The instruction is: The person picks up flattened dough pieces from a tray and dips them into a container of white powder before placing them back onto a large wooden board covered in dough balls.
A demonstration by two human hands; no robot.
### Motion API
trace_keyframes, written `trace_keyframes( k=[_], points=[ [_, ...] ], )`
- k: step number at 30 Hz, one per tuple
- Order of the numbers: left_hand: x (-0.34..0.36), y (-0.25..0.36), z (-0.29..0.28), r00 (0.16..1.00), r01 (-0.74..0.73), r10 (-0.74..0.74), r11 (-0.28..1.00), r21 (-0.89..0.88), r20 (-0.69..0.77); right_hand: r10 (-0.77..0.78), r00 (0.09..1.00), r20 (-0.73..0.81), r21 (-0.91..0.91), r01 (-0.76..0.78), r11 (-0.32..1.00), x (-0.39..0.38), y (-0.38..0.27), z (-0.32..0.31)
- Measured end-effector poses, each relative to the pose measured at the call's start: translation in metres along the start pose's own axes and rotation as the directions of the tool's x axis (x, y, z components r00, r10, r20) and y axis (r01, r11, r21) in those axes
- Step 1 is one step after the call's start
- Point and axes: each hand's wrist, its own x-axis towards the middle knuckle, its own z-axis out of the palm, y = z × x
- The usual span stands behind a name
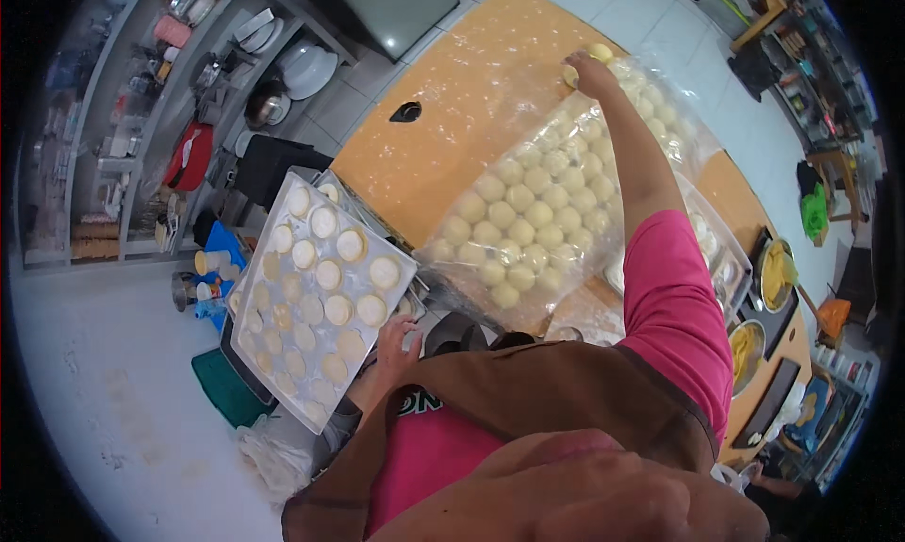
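Note:
At the table's far end, my right hand (591, 77) is closed on a pale yellow dough ball (569, 76). Another dough ball (599, 52) lies just beyond it. Below my outstretched arm, rows of round dough balls (537, 212) rest under a clear plastic sheet (462, 278). My left hand (398, 339) is by my waist, next to the right edge of a metal tray (401, 292). Its fingers are loosely bent and apart, with nothing seen in them. Flat dough rounds (328, 274) are spread in rows over this tray.
The orange wooden table (377, 179) has flour marks and a dark oval hole (405, 112). At right stand bowls of yellow filling (778, 276) and a white tray (726, 259) partly behind my arm. Shelves with kitchenware (189, 90) line the left; a green bin (226, 388) sits below the tray.

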Motion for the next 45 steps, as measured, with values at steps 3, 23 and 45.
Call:
trace_keyframes(
  k=[3,23,45],
  points=[
    [-0.005,-0.019,0.007,0.999,-0.035,0.035,0.999,0.03,0.003,0.007,0.995,0.098,-0.13,0.006,0.991,0.022,-0.01,0.013],
    [0.002,-0.029,0.025,0.998,-0.017,0.018,1.0,-0.02,0.065,0.169,0.972,0.164,-0.127,-0.149,0.981,0.035,0.004,0.003],
    [-0.006,0.023,0.011,0.998,-0.055,0.055,0.996,-0.068,-0.01,0.265,0.93,-0.255,0.469,-0.12,0.875,-0.194,-0.05,-0.144]
  ],
)
